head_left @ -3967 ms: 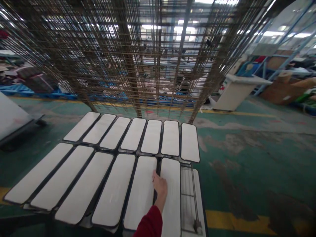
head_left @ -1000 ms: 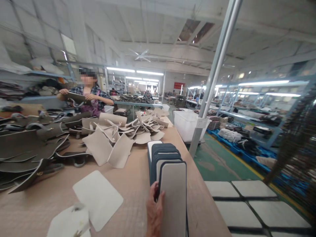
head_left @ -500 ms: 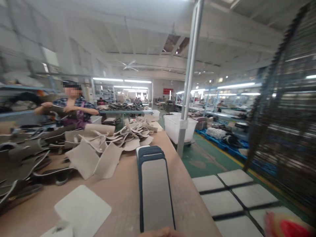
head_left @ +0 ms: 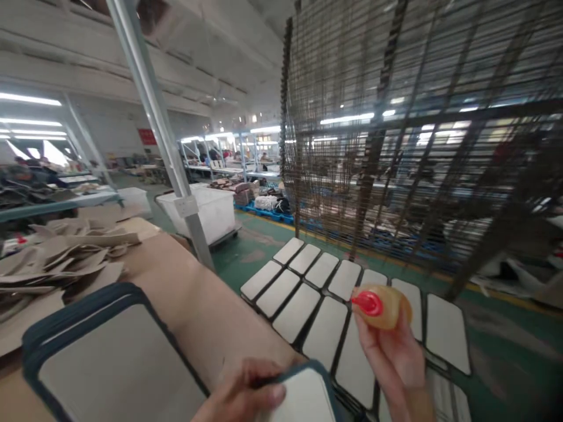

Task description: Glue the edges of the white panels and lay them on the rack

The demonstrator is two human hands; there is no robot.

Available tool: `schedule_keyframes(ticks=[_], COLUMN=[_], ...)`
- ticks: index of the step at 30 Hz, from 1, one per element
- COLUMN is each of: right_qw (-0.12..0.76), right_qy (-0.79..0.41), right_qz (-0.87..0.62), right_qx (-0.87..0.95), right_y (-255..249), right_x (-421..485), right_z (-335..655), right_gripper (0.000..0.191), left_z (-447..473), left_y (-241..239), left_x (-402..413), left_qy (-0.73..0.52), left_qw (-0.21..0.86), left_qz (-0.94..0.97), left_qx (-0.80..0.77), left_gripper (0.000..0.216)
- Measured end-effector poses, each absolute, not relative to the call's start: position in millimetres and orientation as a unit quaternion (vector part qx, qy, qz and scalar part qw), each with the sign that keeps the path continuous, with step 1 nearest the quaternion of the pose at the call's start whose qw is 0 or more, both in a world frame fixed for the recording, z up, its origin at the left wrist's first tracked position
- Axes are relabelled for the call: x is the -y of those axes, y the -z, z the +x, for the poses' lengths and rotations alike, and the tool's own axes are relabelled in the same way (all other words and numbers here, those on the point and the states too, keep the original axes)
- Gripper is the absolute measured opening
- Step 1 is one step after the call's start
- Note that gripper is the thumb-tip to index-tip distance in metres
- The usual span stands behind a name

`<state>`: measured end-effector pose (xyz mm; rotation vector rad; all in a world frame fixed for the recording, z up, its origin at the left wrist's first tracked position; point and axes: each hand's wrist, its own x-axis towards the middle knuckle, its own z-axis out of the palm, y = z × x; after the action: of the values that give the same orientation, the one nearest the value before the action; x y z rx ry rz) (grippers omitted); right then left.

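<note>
Low in the view, my left hand [head_left: 246, 394] pinches the edge of a pale panel with a dark blue border [head_left: 305, 395], thumb on top. My right hand [head_left: 393, 357] is wrapped around a yellowish squeeze bottle [head_left: 389, 306] whose red nozzle points left. Beneath that bottle, similar pale panels [head_left: 297, 310] lie in rows on a dark rack. To the left, a stack of blue-edged panels [head_left: 118, 357] rests on the tan table [head_left: 197, 305].
Beige cut pieces [head_left: 65, 252] are heaped on the table's left side. A metal post [head_left: 162, 117] rises by the table edge, with a white bin [head_left: 211, 214] behind it. A tall wire-mesh rack [head_left: 373, 129] stands above the panels at right.
My view has swung right and down, toward the rows of panels. My left hand now holds a panel away from the stack. The bottle in my right hand has come fully into view.
</note>
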<state>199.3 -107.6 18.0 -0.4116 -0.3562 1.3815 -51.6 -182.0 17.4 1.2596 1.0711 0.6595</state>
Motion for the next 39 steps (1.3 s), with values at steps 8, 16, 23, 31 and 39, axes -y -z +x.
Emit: schedule_keyframes(ticks=[8, 16, 23, 31, 39], right_qw=[0.735, 0.673, 0.592, 0.536, 0.502], right_qy=[-0.561, -0.555, -0.607, -0.633, -0.671], right_qz=[-0.289, -0.255, -0.226, -0.199, -0.189], right_qx=[0.249, 0.418, 0.479, 0.522, 0.512], right_y=[-63, -100, -115, -121, -116], right_x=[99, 83, 71, 54, 51], right_z=[246, 253, 235, 206, 192], right_gripper=[0.054, 0.071, 0.074, 0.071, 0.084], left_z=[-37, -33, -35, -40, -42], left_y=[-82, -133, -156, -162, -164], left_x=[120, 108, 111, 112, 119], left_qy=[-0.207, -0.114, -0.059, -0.061, -0.08], left_qw=[0.478, 0.382, 0.392, 0.476, 0.517], left_qz=[0.766, 0.855, 0.855, 0.807, 0.771], left_qx=[-0.377, -0.332, -0.335, -0.344, -0.364], left_gripper=[0.034, 0.024, 0.018, 0.016, 0.026])
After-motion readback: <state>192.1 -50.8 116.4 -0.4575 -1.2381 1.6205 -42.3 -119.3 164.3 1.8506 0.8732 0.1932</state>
